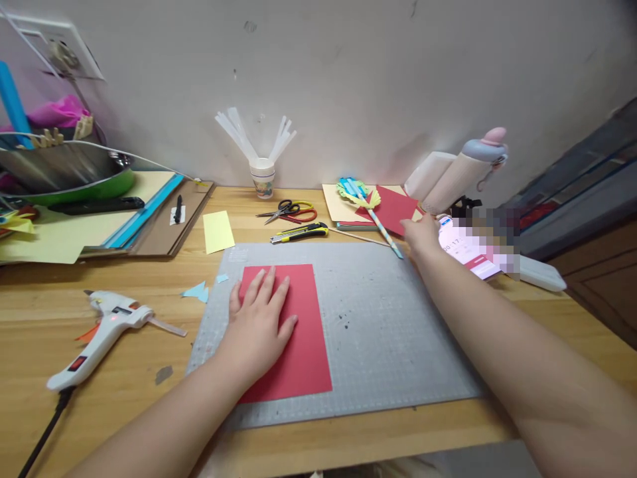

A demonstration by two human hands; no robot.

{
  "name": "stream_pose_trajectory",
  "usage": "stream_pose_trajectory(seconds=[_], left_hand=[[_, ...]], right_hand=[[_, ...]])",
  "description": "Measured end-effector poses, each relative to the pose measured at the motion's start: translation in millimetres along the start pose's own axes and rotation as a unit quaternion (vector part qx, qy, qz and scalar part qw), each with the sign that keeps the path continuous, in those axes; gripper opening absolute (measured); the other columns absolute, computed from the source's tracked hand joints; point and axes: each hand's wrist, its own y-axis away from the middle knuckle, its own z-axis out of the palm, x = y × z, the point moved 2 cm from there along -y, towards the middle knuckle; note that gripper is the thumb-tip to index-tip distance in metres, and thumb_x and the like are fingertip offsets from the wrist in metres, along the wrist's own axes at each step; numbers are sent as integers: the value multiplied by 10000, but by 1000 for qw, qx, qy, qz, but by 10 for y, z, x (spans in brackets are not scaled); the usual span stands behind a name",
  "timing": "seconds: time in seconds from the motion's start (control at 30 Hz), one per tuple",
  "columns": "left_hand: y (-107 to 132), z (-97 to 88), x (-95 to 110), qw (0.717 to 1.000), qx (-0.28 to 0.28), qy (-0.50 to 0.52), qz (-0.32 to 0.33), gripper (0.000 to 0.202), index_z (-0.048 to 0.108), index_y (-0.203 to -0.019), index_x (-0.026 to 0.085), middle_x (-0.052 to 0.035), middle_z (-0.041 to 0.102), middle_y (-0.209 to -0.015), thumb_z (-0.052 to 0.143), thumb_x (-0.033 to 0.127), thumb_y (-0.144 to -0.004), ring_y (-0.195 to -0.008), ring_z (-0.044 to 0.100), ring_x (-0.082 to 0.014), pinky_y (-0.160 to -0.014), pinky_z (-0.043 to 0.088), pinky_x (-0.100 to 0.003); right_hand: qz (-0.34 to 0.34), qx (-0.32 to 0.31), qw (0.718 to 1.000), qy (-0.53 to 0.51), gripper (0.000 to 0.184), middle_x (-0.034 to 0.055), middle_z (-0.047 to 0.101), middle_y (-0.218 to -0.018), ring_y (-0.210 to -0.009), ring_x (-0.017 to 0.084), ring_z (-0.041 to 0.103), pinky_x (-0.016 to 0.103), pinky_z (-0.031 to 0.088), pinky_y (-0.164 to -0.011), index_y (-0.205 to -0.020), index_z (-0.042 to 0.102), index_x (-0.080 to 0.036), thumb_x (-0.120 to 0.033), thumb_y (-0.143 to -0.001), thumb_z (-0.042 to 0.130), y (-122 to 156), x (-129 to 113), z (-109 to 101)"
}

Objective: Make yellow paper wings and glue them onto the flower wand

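My left hand (261, 325) lies flat, fingers spread, on a sheet of red paper (308, 358). That sheet rests on the left part of a grey cutting mat (398, 338). At the back right, my right hand (423, 236) has its fingers closed at the right edge of a second red paper (393, 206); its fingertips are partly hidden. This paper lies on a beige sheet (336, 199), partly under a paper flower with a striped stem (381, 229). A yellow utility knife (299, 232) and scissors (288, 211) lie behind the mat.
At left are a white hot glue gun (107, 332), blue paper scraps (196, 292) and a metal pot (60, 169) on stacked paper. A paper cup (262, 178) of glue sticks stands by the wall. A bottle (462, 172) and a lit phone (468, 249) are at right.
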Motion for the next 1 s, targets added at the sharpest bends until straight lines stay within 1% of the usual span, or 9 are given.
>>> stream_pose_trajectory(seconds=[0.1, 0.13, 0.2, 0.3, 0.47, 0.6, 0.8, 0.9, 1.0], left_hand=[[275, -131, 29, 999, -1, -10, 50, 482, 512, -1279, 239, -80, 475, -1383, 489, 413, -830, -1322, 331, -293, -1099, 28, -538], [386, -152, 38, 997, 1, -6, 74, 471, 516, -1273, 263, -57, 502, -1362, 494, 420, -831, -1308, 356, -286, -1102, 18, -524], [593, -148, 49, 992, 11, -1, 125, 501, 462, -1313, 302, -26, 497, -1369, 498, 437, -833, -1289, 387, -276, -1102, -20, -498], [792, -55, 29, 985, 37, -12, 168, 519, 411, -1349, 302, -19, 480, -1380, 482, 438, -854, -1266, 425, -234, -1101, -105, -417], [855, 84, -6, 983, 63, -22, 172, 473, 390, -1355, 339, -3, 487, -1371, 461, 316, -887, -1257, 442, -200, -1100, -115, -411], [859, 82, 11, 981, 73, -28, 176, 468, 412, -1343, 329, 2, 501, -1359, 470, 278, -881, -1258, 439, -197, -1098, -133, -407], [870, 40, -3, 972, 69, -57, 219, 457, 461, -1306, 334, 33, 517, -1345, 473, 215, -864, -1224, 468, -206, -1080, -177, -446], [873, 2, -22, 967, 77, -51, 239, 438, 471, -1301, 314, 25, 513, -1351, 485, 263, -867, -1239, 449, -213, -1094, -143, -456], [883, -41, -1, 966, 103, -11, 237, 442, 509, -1273, 278, -2, 566, -1301, 539, 375, -844, -1225, 464, -217, -1117, -71, -426]], right_hand=[[-98, -3, 995, -1, 494, 118, 428, -1256, -1166, 252, 423, 386, 389, -925, -1242, 455, -199, -156, -759, 549, 461, -222, -43], [-200, -101, 975, -5, 429, 123, 463, -1228, -1151, 254, 445, 396, 392, -925, -1211, 497, -185, -161, -783, 513, 663, -326, 3], [-269, -226, 936, -7, 278, 50, 591, -1079, -1018, 209, 550, 332, 452, -845, -1033, 621, -238, -193, -766, 558, 1043, -480, 108], [-353, -360, 862, 42, 257, 72, 589, -1135, -1070, 177, 534, 319, 400, -935, -1075, 607, -200, -214, -836, 514, 1408, -675, 348], [-331, -363, 863, 114, 527, 139, 566, -1165, -1084, 279, 510, 432, 369, -925, -1157, 564, -190, -447, -713, 680, 1351, -871, 774], [-310, -360, 867, 148, 626, 116, 616, -978, -1011, 300, 523, 403, 378, -854, -978, 601, -138, -581, -558, 737, 1303, -981, 897], [-253, -415, 866, 115, 325, -37, 501, -646, -645, 103, 511, 228, 385, -596, -646, 509, -137, -416, -764, 625, 1316, -1031, 717], [-190, -449, 871, 62, 293, -77, 420, -532, -509, 55, 430, 173, 303, -486, -626, 436, -165, -355, -743, 626, 1287, -933, 531], [-104, -469, 877, 8, 275, -104, 375, -458, -377, 70, 366, 184, 300, -379, -723, 362, -216, -426, -792, 526, 1301, -707, 282]])
